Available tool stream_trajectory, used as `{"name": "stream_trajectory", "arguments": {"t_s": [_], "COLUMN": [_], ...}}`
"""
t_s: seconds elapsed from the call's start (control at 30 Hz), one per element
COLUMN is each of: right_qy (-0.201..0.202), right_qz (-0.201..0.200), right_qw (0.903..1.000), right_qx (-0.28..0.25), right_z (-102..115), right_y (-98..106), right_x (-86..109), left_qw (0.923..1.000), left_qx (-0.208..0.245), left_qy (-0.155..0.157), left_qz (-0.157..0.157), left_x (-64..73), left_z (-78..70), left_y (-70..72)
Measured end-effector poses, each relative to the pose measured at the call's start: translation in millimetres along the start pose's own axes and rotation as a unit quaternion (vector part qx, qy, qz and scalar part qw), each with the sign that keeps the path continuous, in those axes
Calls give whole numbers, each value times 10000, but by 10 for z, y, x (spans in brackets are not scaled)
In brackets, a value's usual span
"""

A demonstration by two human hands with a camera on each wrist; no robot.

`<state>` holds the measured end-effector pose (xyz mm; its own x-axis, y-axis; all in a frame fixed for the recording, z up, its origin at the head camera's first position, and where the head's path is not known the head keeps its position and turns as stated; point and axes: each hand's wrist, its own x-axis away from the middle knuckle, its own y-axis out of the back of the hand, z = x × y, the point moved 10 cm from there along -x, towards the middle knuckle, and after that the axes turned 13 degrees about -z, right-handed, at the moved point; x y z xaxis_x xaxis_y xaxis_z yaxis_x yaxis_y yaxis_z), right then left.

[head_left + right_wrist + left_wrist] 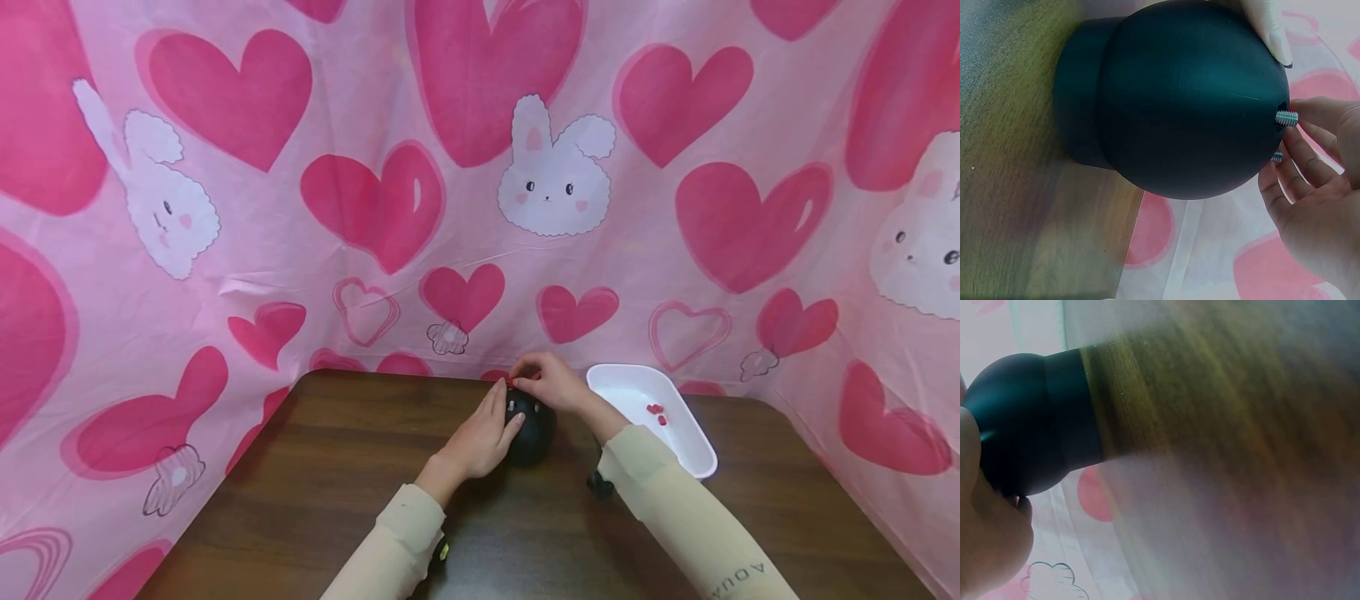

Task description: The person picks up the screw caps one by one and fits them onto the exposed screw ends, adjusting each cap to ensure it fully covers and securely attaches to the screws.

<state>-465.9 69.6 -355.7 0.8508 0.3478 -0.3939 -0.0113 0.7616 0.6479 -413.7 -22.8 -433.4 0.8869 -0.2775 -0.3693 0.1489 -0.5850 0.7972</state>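
Note:
A black rounded object stands on a narrower collar-like base on the table. Metal threaded studs stick out of its top. My left hand holds it from the left, fingers along its far side and thumb across the near side. Over the top, my right hand pinches a small red piece between thumb and fingertips, right at a stud. Most of that piece is hidden by the fingers. In the right wrist view, the right fingers reach behind the studs.
To the right on the brown wooden table stands a white tray with a few small red pieces inside. A pink cloth with hearts and rabbits hangs behind the table and along its sides.

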Motion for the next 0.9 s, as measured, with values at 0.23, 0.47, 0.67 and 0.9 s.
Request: {"name": "stream_trajectory", "arguments": {"t_s": [0.23,0.47,0.67,0.9], "right_qy": [-45,19,-16,45], "right_qz": [45,47,57,73], "right_qw": [10000,10000,10000,9999], "right_qx": [-33,-13,21,104], "right_z": [12,20,22,32], "right_y": [-9,-11,-8,-13], "right_x": [8,2,11,12], "left_qw": [10000,10000,10000,10000], "left_qx": [-7,5,-29,-57], "left_qy": [-10,-36,-38,-5], "left_qz": [8,-24,-33,-22], "left_x": [-2,1,3,4], "left_z": [-1,-12,-13,-19], "left_y": [-5,3,4,8]}}
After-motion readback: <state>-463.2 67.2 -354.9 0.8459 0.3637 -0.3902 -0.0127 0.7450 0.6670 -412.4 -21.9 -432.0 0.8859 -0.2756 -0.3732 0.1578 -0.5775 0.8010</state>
